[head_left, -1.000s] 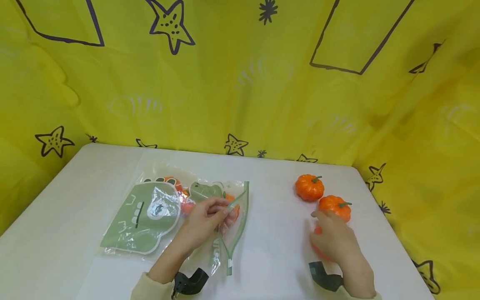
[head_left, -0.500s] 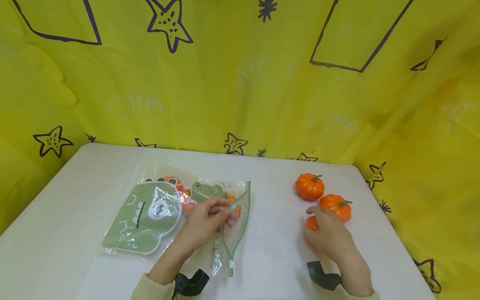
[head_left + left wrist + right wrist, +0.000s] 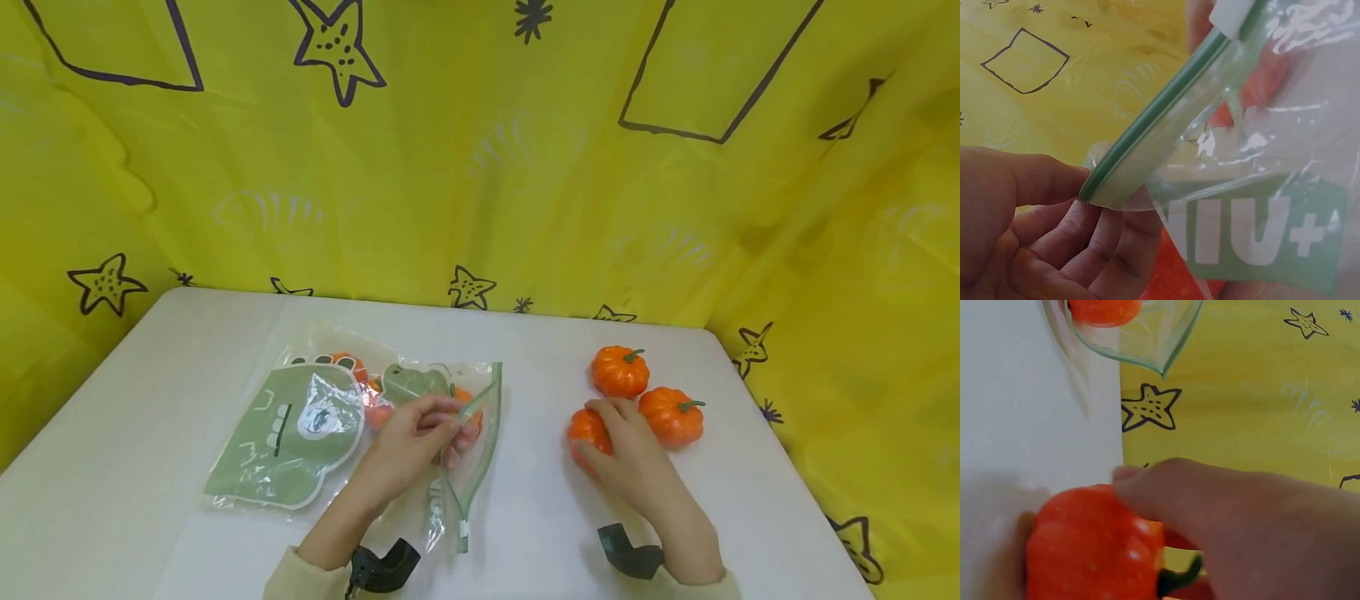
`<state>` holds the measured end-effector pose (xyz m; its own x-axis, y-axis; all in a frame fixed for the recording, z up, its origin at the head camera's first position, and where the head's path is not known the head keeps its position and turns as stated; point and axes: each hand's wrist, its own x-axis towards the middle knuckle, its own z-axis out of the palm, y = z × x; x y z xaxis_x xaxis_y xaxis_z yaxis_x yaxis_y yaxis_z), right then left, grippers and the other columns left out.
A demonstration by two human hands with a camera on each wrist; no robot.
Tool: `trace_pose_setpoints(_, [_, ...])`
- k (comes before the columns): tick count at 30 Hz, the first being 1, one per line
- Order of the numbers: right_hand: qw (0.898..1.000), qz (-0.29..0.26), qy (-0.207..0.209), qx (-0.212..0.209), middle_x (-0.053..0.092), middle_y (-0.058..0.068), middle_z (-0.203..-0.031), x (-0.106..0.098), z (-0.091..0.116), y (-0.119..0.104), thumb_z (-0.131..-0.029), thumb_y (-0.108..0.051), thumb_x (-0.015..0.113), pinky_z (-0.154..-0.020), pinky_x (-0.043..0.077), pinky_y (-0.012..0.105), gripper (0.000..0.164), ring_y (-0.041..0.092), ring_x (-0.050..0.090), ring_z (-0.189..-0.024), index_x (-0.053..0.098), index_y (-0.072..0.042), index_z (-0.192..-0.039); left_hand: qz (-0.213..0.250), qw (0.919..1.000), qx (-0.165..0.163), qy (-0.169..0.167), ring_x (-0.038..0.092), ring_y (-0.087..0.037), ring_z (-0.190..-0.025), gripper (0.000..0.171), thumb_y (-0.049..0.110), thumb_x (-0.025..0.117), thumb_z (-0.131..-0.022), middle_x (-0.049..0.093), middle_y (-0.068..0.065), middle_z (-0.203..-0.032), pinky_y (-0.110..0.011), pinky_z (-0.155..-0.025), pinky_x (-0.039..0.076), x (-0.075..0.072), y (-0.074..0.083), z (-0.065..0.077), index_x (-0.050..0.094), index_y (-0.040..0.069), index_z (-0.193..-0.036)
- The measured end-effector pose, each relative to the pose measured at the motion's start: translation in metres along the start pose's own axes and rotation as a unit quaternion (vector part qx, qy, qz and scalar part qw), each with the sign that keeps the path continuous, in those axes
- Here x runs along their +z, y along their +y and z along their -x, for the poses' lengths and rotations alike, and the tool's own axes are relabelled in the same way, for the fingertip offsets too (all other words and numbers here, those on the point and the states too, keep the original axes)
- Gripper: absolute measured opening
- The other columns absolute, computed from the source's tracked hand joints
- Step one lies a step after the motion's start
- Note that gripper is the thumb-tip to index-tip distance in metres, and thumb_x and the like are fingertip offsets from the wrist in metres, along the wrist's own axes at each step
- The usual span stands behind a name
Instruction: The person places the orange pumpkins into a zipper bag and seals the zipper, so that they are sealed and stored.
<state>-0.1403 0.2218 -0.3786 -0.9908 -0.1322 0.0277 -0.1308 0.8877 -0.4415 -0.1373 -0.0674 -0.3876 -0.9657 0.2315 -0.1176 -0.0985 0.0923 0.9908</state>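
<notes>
My left hand (image 3: 415,437) pinches the green zip edge of a clear zip bag (image 3: 1222,181), lifting one side of its mouth so it gapes toward the right. The bag lies on its side, printed with a green cartoon monster (image 3: 300,433), and several orange toy pumpkins show through the plastic. With thumb and fingers around it, my right hand (image 3: 637,454) holds a small orange toy pumpkin (image 3: 588,435); its green stem (image 3: 1179,580) shows in the right wrist view. In the left wrist view a white slider (image 3: 1232,17) sits on the zip.
Two more toy pumpkins, one farther back (image 3: 619,372) and one to the right (image 3: 672,417), rest on the white table (image 3: 536,483) beyond my right hand. A yellow curtain (image 3: 420,183) with drawn stars hangs behind and beside the table.
My right hand has moved left with the pumpkin in its grip, away from the other two pumpkins and toward the bag. The left hand keeps its hold on the bag's edge.
</notes>
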Motion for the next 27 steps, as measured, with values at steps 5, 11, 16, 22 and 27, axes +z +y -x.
trace_pose_setpoints(5, [0.999,0.001,-0.041,0.025,0.045,0.021,-0.142,-0.001,0.002,0.000,-0.084,-0.020,0.076,-0.104,0.042,0.063,0.060,0.042,0.050,-0.125,0.052,-0.005,-0.138,0.003,1.0000,-0.002,-0.004,0.065,-0.016,-0.074,0.024,0.008,0.058,-0.097,0.074,-0.013,-0.098,-0.025,-0.065,0.056,0.001,-0.002,0.001,0.060,0.001,-0.121])
trace_pose_setpoints(11, [1.000,0.014,0.003,-0.015,0.051,0.019,-0.136,-0.003,0.003,-0.002,-0.083,-0.019,0.078,-0.103,0.045,0.061,0.055,0.040,0.054,-0.120,0.058,-0.005,-0.132,0.003,1.0000,0.004,-0.003,0.067,-0.017,-0.076,0.024,0.007,0.056,-0.098,0.074,-0.014,-0.099,-0.025,-0.065,0.057,0.001,0.000,0.000,0.060,0.000,-0.121])
trace_pose_setpoints(16, [0.999,0.000,0.008,-0.033,0.052,0.016,-0.137,-0.003,0.004,-0.008,-0.084,-0.021,0.078,-0.103,0.045,0.061,0.053,0.039,0.054,-0.122,0.058,-0.008,-0.131,0.003,1.0000,0.001,0.000,0.066,-0.016,-0.075,0.024,0.007,0.057,-0.098,0.074,-0.013,-0.099,-0.025,-0.065,0.056,0.000,-0.001,0.001,0.061,0.001,-0.121])
trace_pose_setpoints(22, [0.997,-0.043,-0.008,-0.060,0.053,0.008,-0.138,0.002,0.005,-0.020,-0.084,-0.024,0.078,-0.107,0.043,0.058,0.054,0.033,0.054,-0.125,0.058,-0.014,-0.133,0.003,0.9999,0.009,-0.004,0.065,-0.016,-0.073,0.024,0.009,0.057,-0.099,0.074,-0.014,-0.098,-0.024,-0.064,0.056,-0.001,-0.001,0.002,0.060,0.000,-0.121])
trace_pose_setpoints(27, [0.992,-0.082,-0.027,-0.087,0.054,0.001,-0.138,0.011,0.006,-0.034,-0.083,-0.022,0.079,-0.108,0.045,0.053,0.056,0.025,0.055,-0.126,0.056,-0.017,-0.134,0.005,0.9999,0.014,-0.008,0.065,-0.017,-0.073,0.024,0.010,0.057,-0.099,0.074,-0.014,-0.098,-0.023,-0.064,0.055,0.001,0.001,0.001,0.060,0.001,-0.121])
